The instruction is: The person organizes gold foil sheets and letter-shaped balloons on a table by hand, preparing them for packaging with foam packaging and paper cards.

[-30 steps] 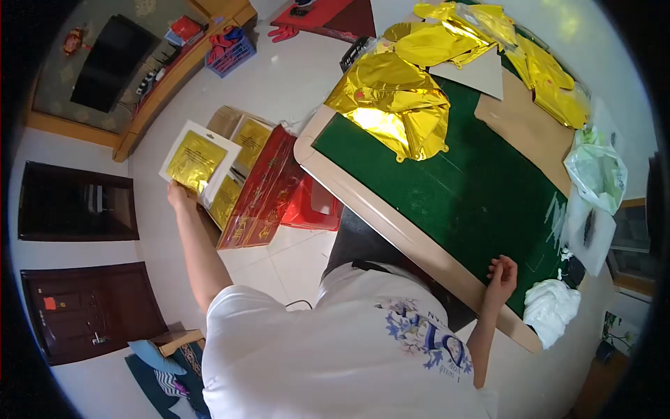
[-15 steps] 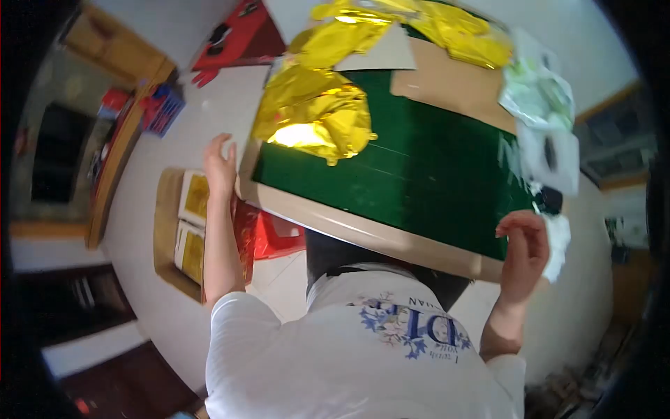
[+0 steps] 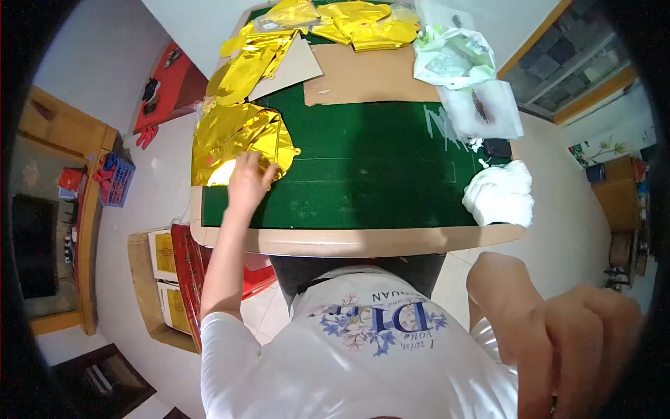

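My left hand (image 3: pixel 250 183) is over the near edge of a crumpled gold foil sheet (image 3: pixel 234 136), with its fingers slightly bent and apart. Whether it touches the foil is hard to see. The foil lies on the left of a green-topped table (image 3: pixel 363 195) with a beige rim. My right hand (image 3: pixel 558 335) is raised close to the camera at the lower right, off the table, its fingers curled together; what they hold, if anything, is hidden. More gold foil (image 3: pixel 366 26) lies along the far edge, beside a brown board (image 3: pixel 377 73) and a pale grey board (image 3: pixel 289 70).
A plastic bag (image 3: pixel 455 57), a clear white packet (image 3: pixel 481 110), a small black case (image 3: pixel 497 148) and white cloth (image 3: pixel 501 194) line the table's right side. On the floor at left stand an open cardboard box (image 3: pixel 144 279) and a blue basket (image 3: pixel 118 183).
The view has turned and levelled over the table. My left hand has moved from beside the table onto the gold foil's near edge. My right hand has come up close to the camera.
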Demonstrator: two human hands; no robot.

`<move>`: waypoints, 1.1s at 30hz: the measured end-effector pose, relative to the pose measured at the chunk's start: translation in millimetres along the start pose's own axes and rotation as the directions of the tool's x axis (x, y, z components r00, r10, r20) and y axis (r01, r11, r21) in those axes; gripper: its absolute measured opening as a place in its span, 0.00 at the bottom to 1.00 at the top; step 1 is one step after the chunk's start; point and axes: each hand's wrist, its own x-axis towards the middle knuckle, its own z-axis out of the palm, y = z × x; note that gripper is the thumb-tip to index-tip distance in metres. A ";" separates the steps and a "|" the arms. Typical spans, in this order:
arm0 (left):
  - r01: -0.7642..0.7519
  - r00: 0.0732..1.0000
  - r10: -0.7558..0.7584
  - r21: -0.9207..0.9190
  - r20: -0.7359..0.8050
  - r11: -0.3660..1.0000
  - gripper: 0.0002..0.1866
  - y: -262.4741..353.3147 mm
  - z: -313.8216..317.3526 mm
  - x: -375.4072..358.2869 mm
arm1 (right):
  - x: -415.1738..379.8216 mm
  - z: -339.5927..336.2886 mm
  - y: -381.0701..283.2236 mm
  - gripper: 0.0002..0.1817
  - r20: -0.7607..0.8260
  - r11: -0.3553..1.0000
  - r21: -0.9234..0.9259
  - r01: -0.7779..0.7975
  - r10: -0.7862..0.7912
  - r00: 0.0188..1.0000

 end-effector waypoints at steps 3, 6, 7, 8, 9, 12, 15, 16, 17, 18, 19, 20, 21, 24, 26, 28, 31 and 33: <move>0.033 0.999 -0.027 0.169 -0.039 0.985 0.28 19.5 13.0 -3.2 | -3.6 5.8 6.5 0.00 0.015 1.000 -0.004 -0.017 0.017 1.000; 0.154 0.988 -0.148 0.157 -0.049 0.976 0.27 23.7 22.7 1.1 | -15.0 4.4 4.8 0.01 0.021 0.999 -0.025 -0.037 0.038 0.999; 0.239 0.971 -0.235 0.143 -0.045 0.960 0.26 23.5 23.4 3.4 | -16.6 -0.3 4.4 0.01 0.026 0.999 -0.032 -0.042 0.043 0.999; 0.248 0.969 -0.243 0.142 -0.051 0.958 0.26 22.1 22.5 6.5 | -4.1 8.6 14.4 0.01 0.031 0.998 -0.036 -0.046 0.047 0.998; 0.327 0.945 -0.326 0.080 -0.031 0.942 0.26 20.1 20.8 10.1 | -21.8 -4.6 5.8 0.01 0.034 0.998 -0.037 -0.052 0.053 0.998; 0.365 0.923 -0.375 -0.111 -0.086 0.924 0.26 -19.9 35.2 18.2 | -17.5 -0.3 17.0 0.02 0.028 0.997 -0.044 -0.069 0.070 0.997; 0.563 0.798 -0.601 -0.424 0.054 0.709 0.26 -27.7 13.0 24.1 | -1.3 21.8 37.9 0.03 0.014 0.995 -0.053 -0.085 0.086 0.996; 0.541 0.777 -0.625 -0.585 0.072 0.605 0.26 -36.2 14.4 23.8 | -5.5 16.4 27.9 0.03 0.015 0.994 -0.055 -0.090 0.091 0.996; 0.497 0.757 -0.647 -0.724 0.092 0.478 0.26 -43.0 16.7 22.1 | -6.0 17.2 35.6 0.04 0.018 0.994 -0.054 -0.095 0.097 0.995; 0.499 0.750 -0.656 -0.723 0.085 0.477 0.26 -50.2 18.7 19.5 | 0.1 18.1 46.1 0.04 0.023 0.993 -0.053 -0.101 0.103 0.994; 0.489 0.754 -0.645 -0.760 0.122 0.429 0.27 -51.0 17.0 17.8 | -2.9 13.2 46.9 0.04 0.027 0.993 -0.051 -0.108 0.109 0.994; 0.478 0.760 -0.630 -0.793 0.158 0.378 0.27 -47.2 12.5 17.2 | 12.2 20.0 52.9 0.04 0.029 0.992 -0.051 -0.114 0.116 0.993; 0.452 0.781 -0.602 -0.816 0.167 0.360 0.27 -40.8 9.1 13.9 | 35.5 41.0 74.5 0.05 0.028 0.992 -0.052 -0.118 0.120 0.992; 0.446 0.781 -0.594 -0.839 0.193 0.312 0.29 -5.3 -1.9 5.5 | 77.5 64.6 101.0 0.06 0.017 0.990 -0.073 -0.121 0.123 0.992; 0.413 0.819 -0.547 -0.841 0.174 0.351 0.30 11.3 8.2 -8.3 | 77.0 58.9 146.9 0.07 0.091 0.932 -0.344 -0.114 0.154 0.984; 0.345 0.854 -0.503 -0.870 0.135 0.352 0.30 30.1 27.9 -25.0 | 47.2 49.9 237.2 0.10 0.155 0.821 -0.566 -0.070 0.189 0.970; 0.532 0.800 -0.472 -0.801 0.370 0.274 0.31 66.0 24.0 -48.8 | 4.7 42.9 297.0 0.11 0.268 0.574 -0.797 0.189 0.055 0.962; 0.492 0.804 -0.453 -0.859 0.384 0.145 0.32 82.1 31.7 -60.3 | -12.3 37.0 309.0 0.11 0.287 0.580 -0.788 0.203 0.055 0.956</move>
